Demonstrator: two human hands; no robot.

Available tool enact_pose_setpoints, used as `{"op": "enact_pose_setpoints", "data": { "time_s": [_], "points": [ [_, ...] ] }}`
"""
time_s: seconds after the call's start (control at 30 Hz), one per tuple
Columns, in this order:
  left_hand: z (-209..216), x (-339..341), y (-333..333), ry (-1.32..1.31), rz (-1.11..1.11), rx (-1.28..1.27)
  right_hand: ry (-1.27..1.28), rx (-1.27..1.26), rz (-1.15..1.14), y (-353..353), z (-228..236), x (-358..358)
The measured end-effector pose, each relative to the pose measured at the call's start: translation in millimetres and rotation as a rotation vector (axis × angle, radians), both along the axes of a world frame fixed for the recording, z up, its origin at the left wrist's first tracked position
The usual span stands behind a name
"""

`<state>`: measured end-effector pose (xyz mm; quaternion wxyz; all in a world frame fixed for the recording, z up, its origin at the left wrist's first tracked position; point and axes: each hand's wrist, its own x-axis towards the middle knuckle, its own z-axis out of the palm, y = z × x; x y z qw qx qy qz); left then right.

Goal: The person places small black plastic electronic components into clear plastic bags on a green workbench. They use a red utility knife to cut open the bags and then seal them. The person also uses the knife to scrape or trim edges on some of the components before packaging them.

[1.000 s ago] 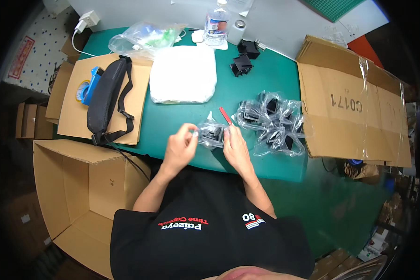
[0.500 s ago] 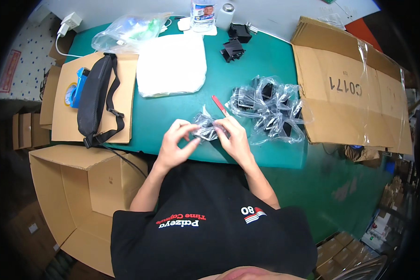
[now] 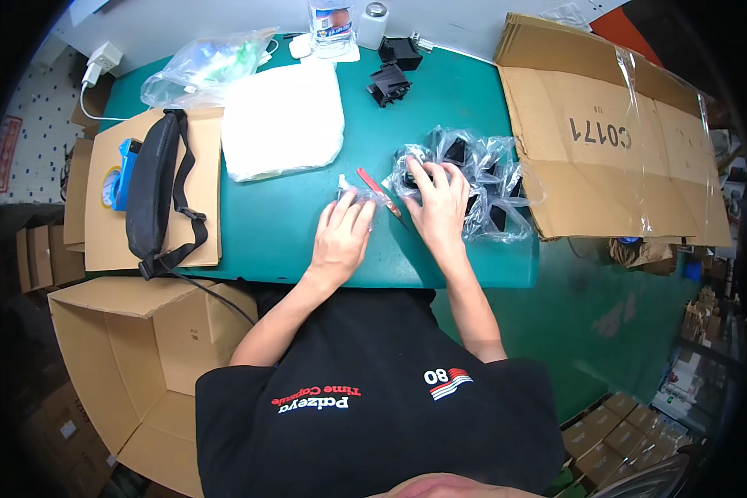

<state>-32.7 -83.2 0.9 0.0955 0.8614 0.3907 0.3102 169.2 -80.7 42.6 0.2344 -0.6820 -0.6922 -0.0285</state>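
My left hand is palm-down near the table's front, its fingers curled over a crumpled clear plastic bag. Most of that bag and anything in it is hidden under the fingers. Over the left side of a pile of bagged black plastic parts, my right hand has its thumb and fingers around one bagged black part. Its grip is partly hidden by the hand. Between my hands lies a slim red-handled knife, its narrow end toward my right wrist.
Two bare black parts stand at the back. A white packet and a black belt bag are left. Also around are a bottle, a large flattened carton on the right and an open carton lower left.
My hands have parted from the bagged black part they were both handling. The right has moved out to the pile; the left has turned palm-down over clear plastic. The whole view has shifted slightly.
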Motion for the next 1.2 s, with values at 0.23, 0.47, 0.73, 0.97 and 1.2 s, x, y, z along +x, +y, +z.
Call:
{"op": "enact_pose_setpoints", "data": {
  "time_s": [0.23, 0.47, 0.73, 0.97, 1.2],
  "points": [
    [-0.8, -11.2, -4.4, 0.028, 0.057, -0.034, 0.008, 0.138, 0.121, -1.4, 0.1, -11.4],
    [7.9, -36.4, -17.2, -0.111, 0.101, -0.129, 0.299, 0.053, 0.331, -25.4, -19.7, -55.6],
    [2.9, -37.5, -5.9, -0.19, 0.057, -0.167, 0.541, -0.064, 0.486, -9.0, -19.5, -43.0],
    [9.5, -22.4, -9.2, 0.082, 0.049, -0.21, 0.548, -0.095, 0.334, -18.5, -14.7, -45.4],
    [3.2, -11.7, -4.4, 0.124, 0.156, -0.132, 0.161, 0.027, 0.234, -57.0, 31.7, 17.5]
  ]
}}
